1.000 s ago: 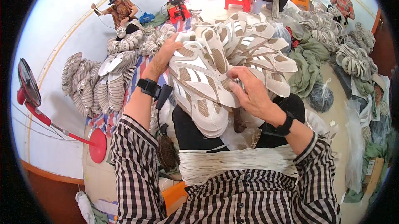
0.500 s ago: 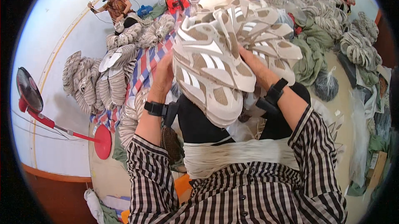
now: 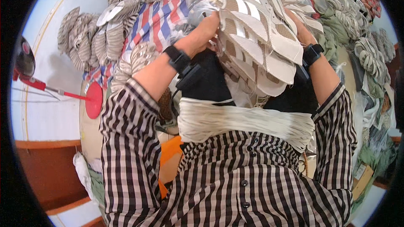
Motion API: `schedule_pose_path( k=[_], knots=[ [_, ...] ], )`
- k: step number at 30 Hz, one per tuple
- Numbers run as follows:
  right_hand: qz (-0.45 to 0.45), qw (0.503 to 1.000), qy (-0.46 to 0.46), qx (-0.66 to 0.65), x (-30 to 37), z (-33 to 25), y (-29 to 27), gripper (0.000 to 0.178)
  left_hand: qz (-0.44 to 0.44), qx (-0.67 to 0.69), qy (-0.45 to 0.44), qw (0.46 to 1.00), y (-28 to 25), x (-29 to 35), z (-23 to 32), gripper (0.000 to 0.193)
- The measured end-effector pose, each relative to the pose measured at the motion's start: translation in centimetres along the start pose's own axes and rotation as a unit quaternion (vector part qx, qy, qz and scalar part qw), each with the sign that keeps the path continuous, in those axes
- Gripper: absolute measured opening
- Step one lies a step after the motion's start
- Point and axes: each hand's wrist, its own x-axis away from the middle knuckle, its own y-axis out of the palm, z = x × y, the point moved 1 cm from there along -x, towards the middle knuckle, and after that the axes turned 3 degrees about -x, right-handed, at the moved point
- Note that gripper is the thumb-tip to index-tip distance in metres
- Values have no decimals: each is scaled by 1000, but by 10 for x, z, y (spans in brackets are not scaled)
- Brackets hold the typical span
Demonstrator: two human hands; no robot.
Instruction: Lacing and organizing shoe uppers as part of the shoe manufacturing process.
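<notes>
A stack of beige and white shoe uppers [image 3: 263, 44], with mesh panels and pale stripes, is raised in front of me above my knees. My left hand [image 3: 208, 31] grips the near left side of the stack, its fingertips partly hidden. On the other side my right hand [image 3: 299, 27] holds the right edge, with most of its fingers behind the uppers. Across my lap lies a thick bundle of white laces [image 3: 244, 119].
Bundled uppers [image 3: 111, 37] stand along the left wall on a striped tarp [image 3: 155, 20]. A red fan base [image 3: 93, 100] stands at the left. More uppers [image 3: 368, 58] and green cloth [image 3: 381, 155] are piled at the right. An orange stool [image 3: 168, 159] shows beneath me.
My view has tilted down. The stack has turned and shifted up and to the right in view, with both hands still on it. The co-workers have mostly left the top of the picture.
</notes>
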Motion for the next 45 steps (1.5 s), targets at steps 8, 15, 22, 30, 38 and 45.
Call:
schedule_pose_path(
  k=[8,15,22,30,38,45],
  knots=[
    [133,818,-232,509,15,23,-9,54,59,-17,84,995,-18,-15,17,28],
    [220,791,-283,496,18,87,82,43,153,-50,252,954,-32,39,86,50],
    [271,746,-355,494,71,149,93,33,159,-134,344,916,8,44,51,56],
    [258,717,-347,547,69,167,79,36,178,-106,379,902,7,45,1,55],
    [255,722,-337,548,56,157,80,38,184,-43,346,919,-4,40,-10,53],
    [208,683,-249,654,29,77,72,34,193,-69,352,913,5,48,-13,54]
  ],
)
